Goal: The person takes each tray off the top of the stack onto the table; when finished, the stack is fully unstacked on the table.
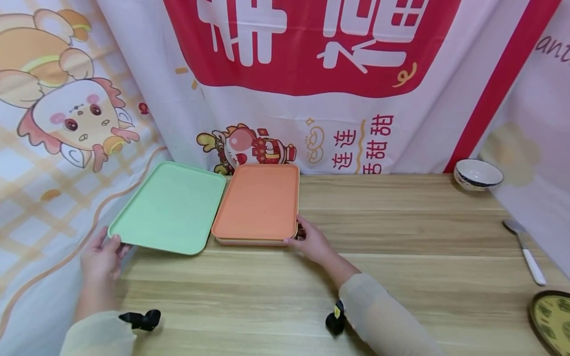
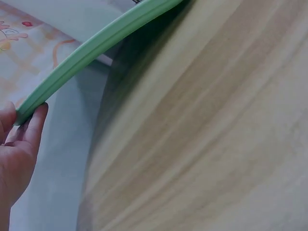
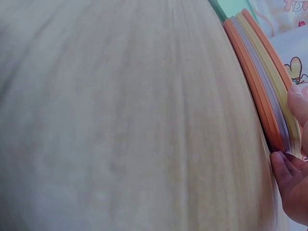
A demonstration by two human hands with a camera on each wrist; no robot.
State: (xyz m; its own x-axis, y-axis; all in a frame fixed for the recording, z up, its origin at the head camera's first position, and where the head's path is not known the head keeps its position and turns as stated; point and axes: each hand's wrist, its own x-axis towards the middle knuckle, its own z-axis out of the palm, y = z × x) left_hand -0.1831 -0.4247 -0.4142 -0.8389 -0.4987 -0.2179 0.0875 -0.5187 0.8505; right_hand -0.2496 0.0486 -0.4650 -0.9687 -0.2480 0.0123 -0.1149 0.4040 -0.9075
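Observation:
My left hand (image 1: 101, 257) pinches the near left corner of a light green rectangular tray (image 1: 171, 207), thumb above and fingers beneath. In the left wrist view, that green tray (image 2: 91, 50) slants, with its held corner raised past the table's edge. Beside it on the table sits a stack of trays (image 1: 258, 202), an orange one on top. From the side, the stack (image 3: 257, 79) shows orange, yellow and greyish rims. My right hand (image 1: 313, 242) grips the stack's near right corner, its thumb by the top rim and its fingers at the lower edge.
A patterned bowl (image 1: 478, 175) stands at the table's back right. Below it lie a white-handled spoon (image 1: 525, 254) and a dark-rimmed, green-yellow round item (image 1: 552, 316), cut off by the frame. Printed cloths (image 1: 311, 109) hang behind and on both sides of the wooden table (image 1: 378, 222).

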